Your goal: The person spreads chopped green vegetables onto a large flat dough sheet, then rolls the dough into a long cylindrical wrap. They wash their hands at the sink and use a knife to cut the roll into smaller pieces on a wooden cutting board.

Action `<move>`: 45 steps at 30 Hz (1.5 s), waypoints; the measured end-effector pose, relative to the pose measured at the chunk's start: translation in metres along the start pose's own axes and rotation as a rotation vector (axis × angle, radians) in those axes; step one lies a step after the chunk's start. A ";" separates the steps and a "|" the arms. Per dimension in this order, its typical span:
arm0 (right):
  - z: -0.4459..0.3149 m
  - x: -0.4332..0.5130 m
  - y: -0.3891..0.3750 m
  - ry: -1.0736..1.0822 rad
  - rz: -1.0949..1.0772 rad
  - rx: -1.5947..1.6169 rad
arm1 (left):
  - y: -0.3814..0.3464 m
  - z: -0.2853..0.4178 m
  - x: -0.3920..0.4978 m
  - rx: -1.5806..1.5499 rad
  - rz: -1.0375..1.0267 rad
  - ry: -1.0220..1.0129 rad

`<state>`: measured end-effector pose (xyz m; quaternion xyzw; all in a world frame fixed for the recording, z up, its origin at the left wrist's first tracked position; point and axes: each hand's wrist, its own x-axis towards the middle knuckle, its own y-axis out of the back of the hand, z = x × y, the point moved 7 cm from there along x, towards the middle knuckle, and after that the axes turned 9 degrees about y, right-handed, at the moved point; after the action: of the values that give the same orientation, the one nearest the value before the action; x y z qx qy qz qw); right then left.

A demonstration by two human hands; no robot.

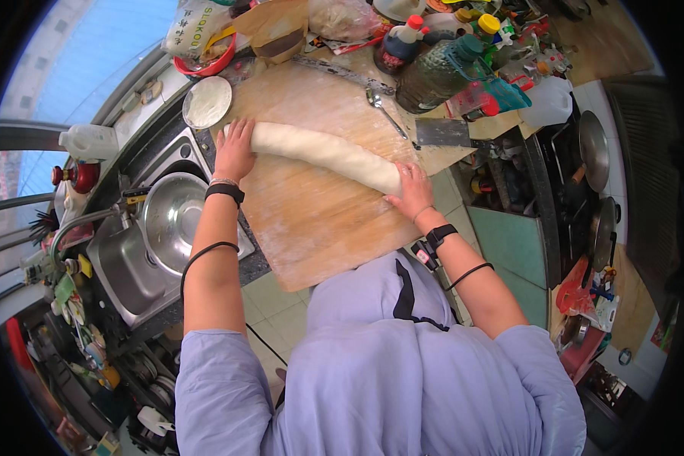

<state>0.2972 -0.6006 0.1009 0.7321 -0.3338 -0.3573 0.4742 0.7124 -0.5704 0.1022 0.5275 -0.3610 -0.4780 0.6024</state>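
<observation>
A long, pale dough roll lies in a slight curve across a floured wooden board. My left hand grips its left end, fingers laid over the top. Around the right end, my right hand is cupped with the thumb on the near side. The hands cover both tips of the roll. Beyond the board's upper left edge sits a round dish of white flour. A metal spoon rests on the board behind the roll, and a wide-bladed knife lies to its right.
At left, a steel basin stands in the sink under a faucet. Behind the board crowd a big green plastic jug, a dark sauce bottle and a red bowl. A stove is at right.
</observation>
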 end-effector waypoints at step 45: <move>0.047 -0.019 -0.005 -0.016 0.163 0.251 | -0.046 -0.119 0.017 -0.800 0.035 0.497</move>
<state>0.2479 -0.6046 0.0867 0.7532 -0.4380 -0.2789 0.4037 0.8204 -0.5516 0.0339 0.3461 -0.0021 -0.4286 0.8345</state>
